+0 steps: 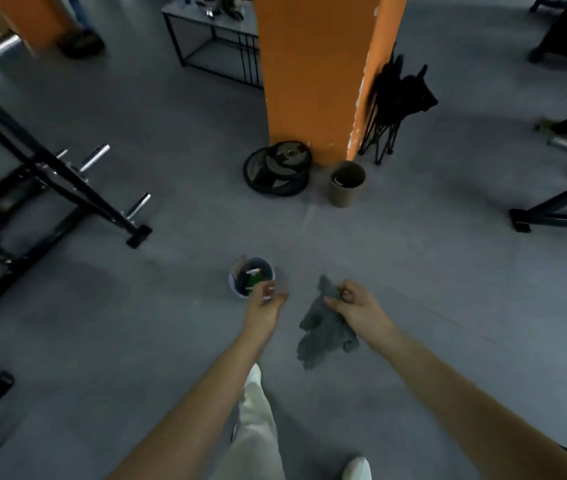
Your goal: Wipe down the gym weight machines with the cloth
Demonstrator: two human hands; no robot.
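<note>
The right hand (pixel 354 303) is gripping the grey cloth (pixel 323 327), hanging above the floor (pixel 413 271). The left hand (pixel 264 304) is curling its fingers at the rim of a small pail (pixel 232 282); grasp cannot be confirmed.

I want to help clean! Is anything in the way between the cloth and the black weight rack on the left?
Only the small bucket by the left hand is between the cloth, gripped by the right hand, and the rack; otherwise bare floor.

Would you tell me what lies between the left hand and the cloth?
In the head view, only bare floor separates the left hand from the cloth.
</note>
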